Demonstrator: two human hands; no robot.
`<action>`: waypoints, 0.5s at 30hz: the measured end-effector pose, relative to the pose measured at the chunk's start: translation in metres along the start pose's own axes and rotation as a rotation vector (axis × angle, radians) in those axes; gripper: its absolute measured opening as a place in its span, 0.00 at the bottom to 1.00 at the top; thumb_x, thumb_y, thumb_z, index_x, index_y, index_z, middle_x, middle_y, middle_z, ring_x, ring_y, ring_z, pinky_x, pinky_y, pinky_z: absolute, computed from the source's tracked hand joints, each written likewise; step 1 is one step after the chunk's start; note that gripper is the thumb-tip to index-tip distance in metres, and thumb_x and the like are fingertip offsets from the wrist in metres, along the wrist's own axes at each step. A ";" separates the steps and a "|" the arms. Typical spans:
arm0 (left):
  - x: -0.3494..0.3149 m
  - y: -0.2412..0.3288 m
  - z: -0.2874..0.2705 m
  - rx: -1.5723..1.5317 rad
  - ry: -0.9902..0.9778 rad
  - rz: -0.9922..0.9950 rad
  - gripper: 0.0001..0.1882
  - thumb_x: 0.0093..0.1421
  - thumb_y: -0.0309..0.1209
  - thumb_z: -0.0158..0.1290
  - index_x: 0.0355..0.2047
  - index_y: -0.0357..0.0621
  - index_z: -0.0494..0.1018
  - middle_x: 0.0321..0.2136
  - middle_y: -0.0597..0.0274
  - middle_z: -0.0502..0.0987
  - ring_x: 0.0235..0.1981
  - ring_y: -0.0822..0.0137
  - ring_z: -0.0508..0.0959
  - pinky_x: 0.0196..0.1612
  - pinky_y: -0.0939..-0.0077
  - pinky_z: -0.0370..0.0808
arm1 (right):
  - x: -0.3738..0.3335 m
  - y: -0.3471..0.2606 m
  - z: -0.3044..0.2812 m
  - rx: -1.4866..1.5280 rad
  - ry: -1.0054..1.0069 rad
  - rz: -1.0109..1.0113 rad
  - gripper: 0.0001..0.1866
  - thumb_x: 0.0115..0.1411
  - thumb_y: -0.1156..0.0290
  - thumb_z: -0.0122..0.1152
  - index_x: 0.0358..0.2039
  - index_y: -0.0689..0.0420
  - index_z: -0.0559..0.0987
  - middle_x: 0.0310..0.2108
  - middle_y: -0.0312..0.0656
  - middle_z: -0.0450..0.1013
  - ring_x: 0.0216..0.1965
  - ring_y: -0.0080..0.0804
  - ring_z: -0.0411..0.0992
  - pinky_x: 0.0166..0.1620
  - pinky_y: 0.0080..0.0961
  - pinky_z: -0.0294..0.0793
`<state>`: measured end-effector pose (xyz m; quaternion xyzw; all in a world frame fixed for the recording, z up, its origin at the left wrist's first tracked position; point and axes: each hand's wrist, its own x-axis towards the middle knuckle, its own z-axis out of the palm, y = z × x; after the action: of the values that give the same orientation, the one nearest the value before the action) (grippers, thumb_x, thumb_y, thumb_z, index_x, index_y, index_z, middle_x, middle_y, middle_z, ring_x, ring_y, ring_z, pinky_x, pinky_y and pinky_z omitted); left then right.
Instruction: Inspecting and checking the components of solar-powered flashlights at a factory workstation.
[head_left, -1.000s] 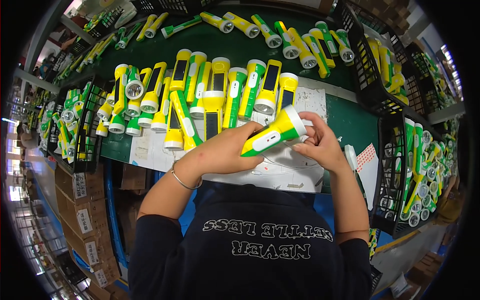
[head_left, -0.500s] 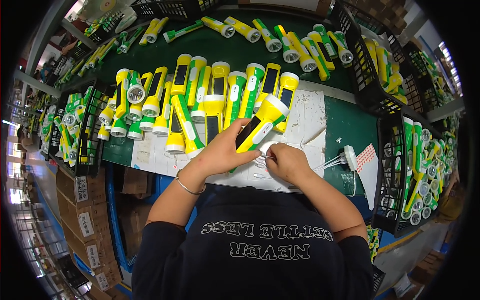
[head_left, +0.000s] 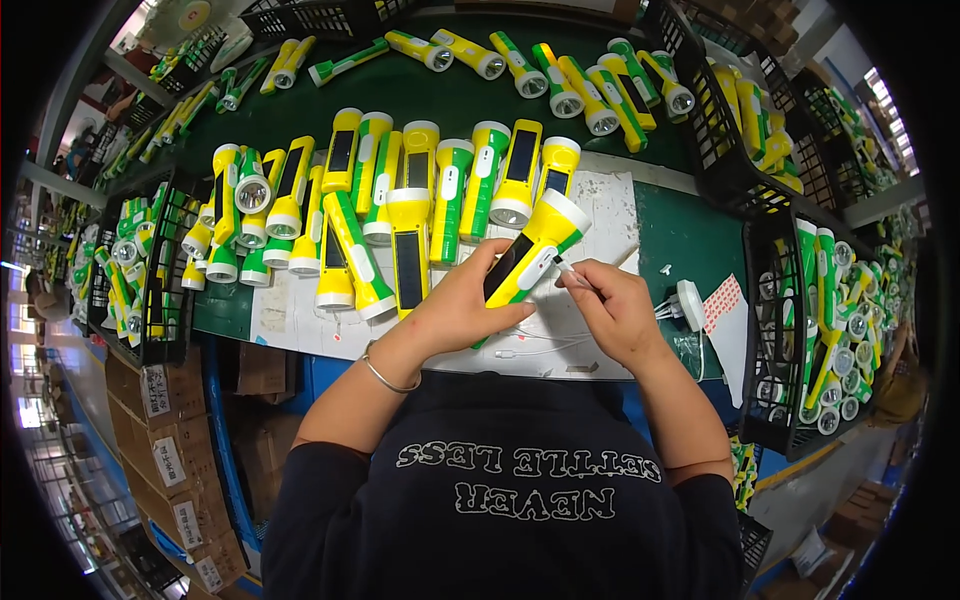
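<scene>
A yellow-and-green flashlight point(head_left: 527, 255) is clasped in the grip of the left hand point(head_left: 462, 305), its fingers closed around the lower body while the lamp head points up and to the right, just above the white paper sheet point(head_left: 600, 215) spread on the counter point(head_left: 440, 95). A thin white cable end point(head_left: 568, 268) is pinched in the grip of the right hand point(head_left: 615, 312), thumb and fingertips closed on it, and it is held against the side of the flashlight. A metal bangle point(head_left: 385, 375) is worn on the left wrist. Just right of the right hand, a small white plug point(head_left: 690, 303) and a sheet of red-and-white stickers point(head_left: 722, 300) are seen on the green counter. Behind the hands, a row of matching flashlights point(head_left: 400, 190) is laid side by side, partly on the paper, and a second row point(head_left: 560, 70) is spread farther back. At the right, black wire baskets point(head_left: 775, 330) are filled with more yellow and green flashlights, packed upright with lenses showing. At the left, another black basket point(head_left: 150, 270) is loaded with the same kind of flashlights. Cardboard boxes point(head_left: 165, 430) are stacked below the counter's left edge.
</scene>
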<state>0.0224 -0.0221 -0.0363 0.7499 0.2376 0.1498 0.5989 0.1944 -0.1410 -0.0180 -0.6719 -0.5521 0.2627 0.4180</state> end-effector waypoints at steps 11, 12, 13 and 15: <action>0.002 0.003 0.012 0.403 0.226 0.168 0.33 0.46 0.31 0.59 0.52 0.37 0.58 0.44 0.46 0.67 0.45 0.51 0.70 0.49 0.68 0.67 | 0.003 0.015 0.008 0.320 -0.034 0.194 0.13 0.60 0.66 0.50 0.24 0.62 0.74 0.17 0.31 0.66 0.22 0.15 0.60 0.26 0.15 0.60; 0.001 0.001 0.014 0.429 0.259 0.170 0.33 0.46 0.31 0.59 0.52 0.38 0.58 0.44 0.47 0.67 0.45 0.51 0.70 0.48 0.68 0.68 | 0.002 0.016 0.011 0.277 0.007 0.162 0.13 0.60 0.66 0.50 0.23 0.62 0.73 0.17 0.31 0.66 0.22 0.14 0.59 0.26 0.15 0.59; 0.001 -0.001 0.015 0.453 0.288 0.174 0.33 0.47 0.31 0.59 0.52 0.39 0.58 0.44 0.47 0.67 0.44 0.51 0.71 0.47 0.67 0.69 | 0.001 0.016 0.013 0.234 0.051 0.132 0.13 0.60 0.67 0.50 0.22 0.62 0.73 0.17 0.31 0.66 0.22 0.14 0.59 0.26 0.14 0.59; 0.001 0.001 0.019 0.500 0.311 0.147 0.32 0.47 0.31 0.58 0.52 0.40 0.58 0.42 0.48 0.67 0.42 0.50 0.71 0.44 0.66 0.70 | 0.003 0.016 0.013 0.298 0.009 0.188 0.13 0.60 0.67 0.49 0.23 0.62 0.73 0.18 0.31 0.66 0.22 0.14 0.59 0.26 0.15 0.59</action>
<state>0.0330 -0.0376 -0.0400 0.8575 0.3010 0.2424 0.3395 0.1928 -0.1353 -0.0384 -0.6522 -0.4401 0.3766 0.4890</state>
